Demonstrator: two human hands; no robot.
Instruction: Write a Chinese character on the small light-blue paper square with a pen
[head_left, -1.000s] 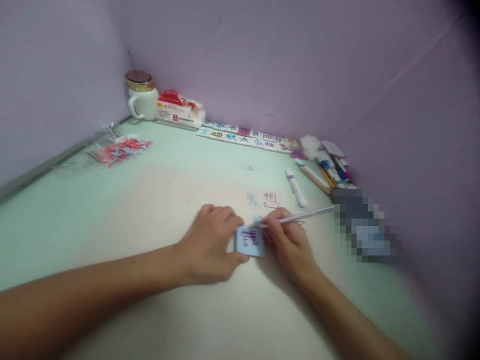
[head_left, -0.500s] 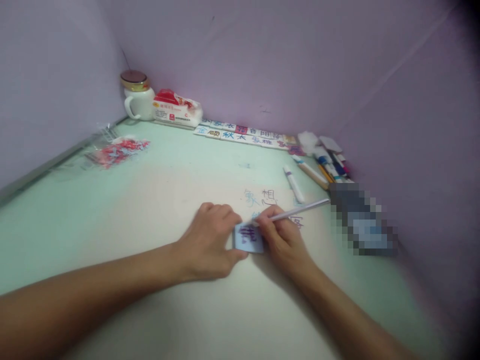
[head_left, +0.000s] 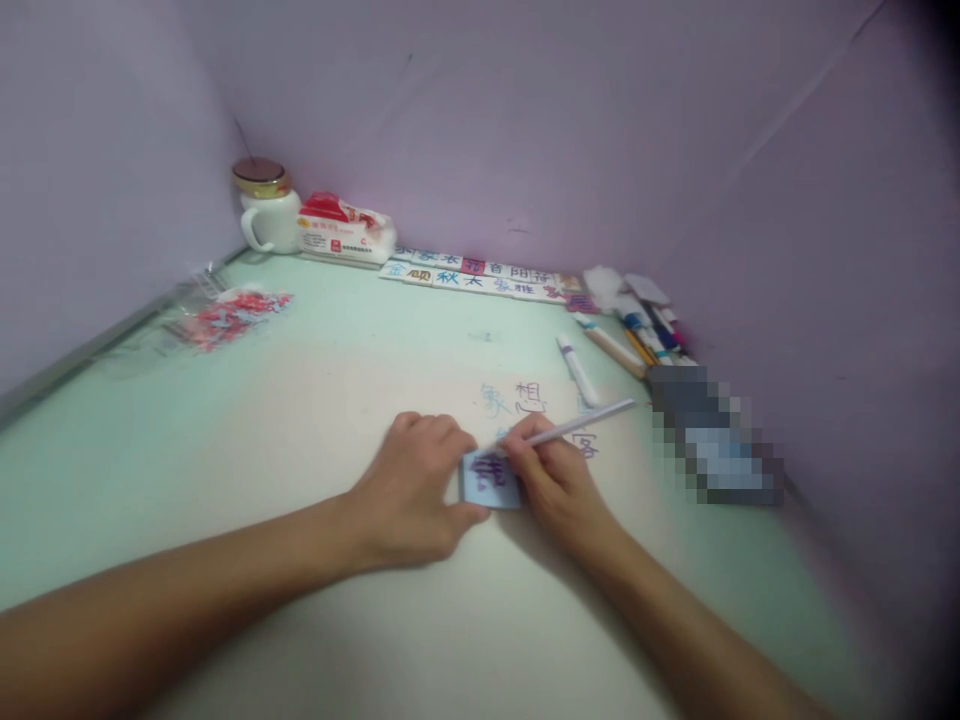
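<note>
On the pale sheet lies a small light-blue square card [head_left: 501,494] bearing a thick purple character. My left hand [head_left: 417,490] grips its left side, with the thumb at the lower edge and the fingers at the upper corner. My right hand [head_left: 556,480] pinches a slim white pen [head_left: 589,421], whose tip meets the upper part of the card near the purple strokes. The pen slants up to the right. Just beyond my hands, characters in blue and dark ink [head_left: 529,397] are written on the surface, partly covered by my right hand.
A white marker [head_left: 576,370] lies beyond the pen, with more pens [head_left: 616,348] at the right. A pixelated phone-like object [head_left: 712,440] is to the right. Along the wall stand a lidded white mug [head_left: 276,222], a tissue pack [head_left: 345,232] and character cards [head_left: 472,280]. Red-and-blue scraps [head_left: 234,318] lie left.
The camera view has shifted slightly, so everything sits a little further left. My left hand keeps its hold on the card, and the pen tip is still at the purple character.
</note>
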